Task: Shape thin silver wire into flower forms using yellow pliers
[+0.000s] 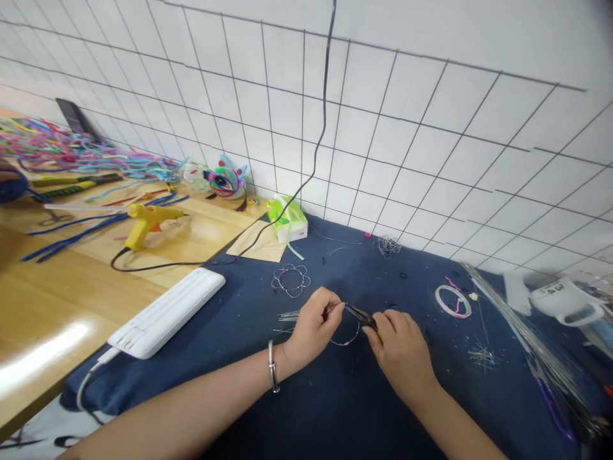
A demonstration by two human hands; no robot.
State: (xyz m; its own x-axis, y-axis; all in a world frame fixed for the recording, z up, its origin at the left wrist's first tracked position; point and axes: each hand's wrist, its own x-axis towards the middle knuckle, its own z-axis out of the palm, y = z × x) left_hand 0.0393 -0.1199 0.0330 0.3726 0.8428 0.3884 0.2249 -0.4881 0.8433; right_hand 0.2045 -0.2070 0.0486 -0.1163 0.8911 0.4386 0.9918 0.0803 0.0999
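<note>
My left hand (315,324) pinches a thin wire ring (352,339) with small pink beads, which hangs below the fingers. Wrapped round the handles of dark pliers (360,315), my right hand (400,342) holds them with the jaws pointing left. The plier tips meet the wire at my left fingertips; whether they grip it is too small to tell. A flower-shaped wire piece (291,280) lies flat on the dark blue cloth (306,409), up and left of my left hand. Straight wire pieces (288,316) lie partly hidden behind that hand.
At left are a white power strip (167,312), a yellow glue gun (146,223) and colourful pipe cleaners (76,150). A tissue pack (287,218) stands near the gridded wall. On the right lie a white ring roll (453,301), long wires (512,319), purple-handled scissors (553,406) and a white mug (562,299).
</note>
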